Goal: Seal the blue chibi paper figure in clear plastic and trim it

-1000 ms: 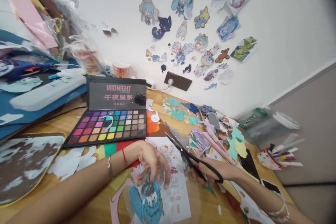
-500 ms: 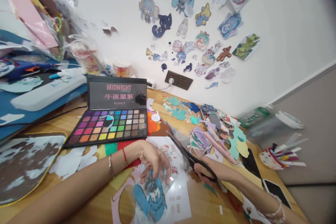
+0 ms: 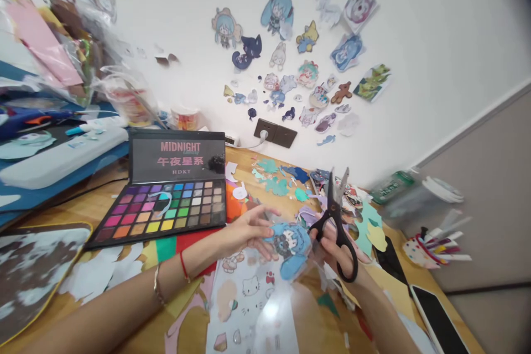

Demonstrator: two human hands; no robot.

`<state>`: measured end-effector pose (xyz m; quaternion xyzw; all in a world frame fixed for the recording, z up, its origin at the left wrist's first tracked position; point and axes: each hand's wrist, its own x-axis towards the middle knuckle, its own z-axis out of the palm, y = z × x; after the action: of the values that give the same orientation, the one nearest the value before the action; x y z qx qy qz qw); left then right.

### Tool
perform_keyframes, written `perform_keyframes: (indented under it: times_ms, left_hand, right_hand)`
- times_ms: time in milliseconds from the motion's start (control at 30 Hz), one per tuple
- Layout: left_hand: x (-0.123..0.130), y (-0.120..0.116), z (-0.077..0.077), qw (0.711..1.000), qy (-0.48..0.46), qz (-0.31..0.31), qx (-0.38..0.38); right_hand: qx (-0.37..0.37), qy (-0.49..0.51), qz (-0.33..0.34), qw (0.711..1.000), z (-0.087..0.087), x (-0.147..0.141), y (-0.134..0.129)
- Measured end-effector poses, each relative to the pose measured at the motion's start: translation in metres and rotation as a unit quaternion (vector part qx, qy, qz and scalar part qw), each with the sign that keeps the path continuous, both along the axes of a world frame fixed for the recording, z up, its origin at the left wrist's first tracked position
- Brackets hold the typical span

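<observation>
My left hand (image 3: 248,233) pinches the edge of a blue-haired character cutout (image 3: 292,243), which is raised above the table and lies on its side. Black-handled scissors (image 3: 333,211) are in my right hand (image 3: 338,260), blades parted and pointing up and away from me. The right hand is close by the cutout's right edge; whether its fingers touch it I cannot tell. Beneath the cutout is a sheet printed with cartoon figures (image 3: 249,307), shiny with reflected light.
An open eyeshadow palette (image 3: 176,204) stands behind my left forearm. Paper scraps (image 3: 274,185) litter the table's back. To the right are a pen holder (image 3: 418,249) and a phone (image 3: 437,318). Paper characters (image 3: 277,14) cover the wall around a socket (image 3: 276,131). A yellow-rimmed tray (image 3: 35,282) lies left.
The blue cutout has been lifted off the table, turned sideways and moved right and up by my left hand. The scissors have swung upright, and their blades have opened.
</observation>
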<state>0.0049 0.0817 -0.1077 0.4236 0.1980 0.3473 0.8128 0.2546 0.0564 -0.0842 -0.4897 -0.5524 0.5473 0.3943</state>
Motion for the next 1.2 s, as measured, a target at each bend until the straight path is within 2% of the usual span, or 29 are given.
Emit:
perform_keyframes:
  times_ms: [167,267,400,533,767,933,1200]
  left_hand:
    - [0.015,-0.008,-0.007,0.995,-0.007,0.094,0.025]
    - [0.019,-0.011,-0.016,0.993,-0.004,0.119,0.027]
    - [0.023,-0.013,-0.023,0.992,-0.006,0.121,0.03]
    - [0.023,-0.016,-0.023,0.991,0.015,0.133,0.032]
    - [0.025,-0.02,-0.02,0.989,0.042,0.137,0.049]
    - [0.025,-0.022,-0.017,0.989,0.043,0.135,0.049]
    - [0.04,-0.037,-0.02,0.99,-0.017,0.14,-0.023]
  right_hand:
    - [-0.017,0.104,-0.035,0.994,-0.009,-0.012,-0.001]
    - [-0.008,0.121,-0.071,0.99,-0.015,-0.016,-0.005]
    - [-0.007,0.124,-0.107,0.986,-0.028,-0.02,-0.007]
    - [-0.014,0.127,-0.12,0.984,-0.036,-0.027,-0.009]
    - [-0.016,0.093,-0.118,0.988,-0.029,-0.038,-0.023]
    - [0.013,0.103,-0.139,0.985,-0.038,-0.035,-0.02]
    - [0.03,0.174,-0.198,0.964,-0.035,-0.05,-0.025]
